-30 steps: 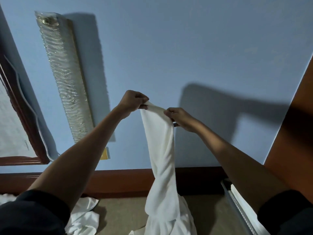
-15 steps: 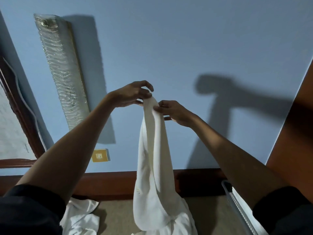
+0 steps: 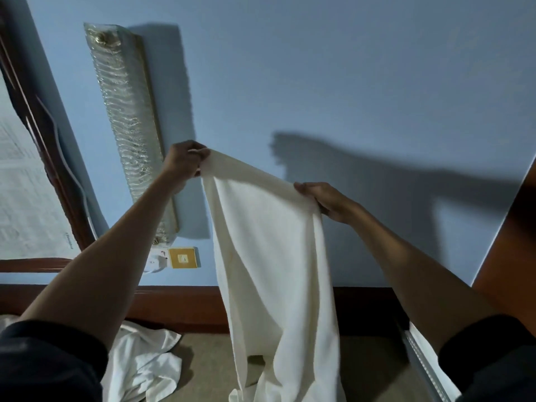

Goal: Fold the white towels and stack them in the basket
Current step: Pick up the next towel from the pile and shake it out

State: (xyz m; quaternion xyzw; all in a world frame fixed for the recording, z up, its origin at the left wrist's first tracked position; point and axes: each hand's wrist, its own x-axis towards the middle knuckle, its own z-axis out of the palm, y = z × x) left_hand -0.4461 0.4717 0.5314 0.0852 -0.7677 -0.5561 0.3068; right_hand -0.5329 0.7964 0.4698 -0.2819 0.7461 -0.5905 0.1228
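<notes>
A white towel hangs in front of the blue wall, held up by its top edge. My left hand pinches the upper left corner, fingers curled round the cloth. Further down and to the right, my right hand grips the same edge. The stretch of towel between my hands slopes down to the right, and the rest drapes to the tan surface below. A second white towel lies crumpled at the lower left. A pale grey basket rim shows at the lower right edge.
A long glass wall lamp and a gold switch plate are on the wall at left. A dark wooden frame runs up the far left, a wooden headboard rail along the wall's foot, and a brown wooden panel at right.
My hands were close together on a bunched top edge; they have moved apart, the left staying high, the right going right and lower. The towel's edge is now spread out between them.
</notes>
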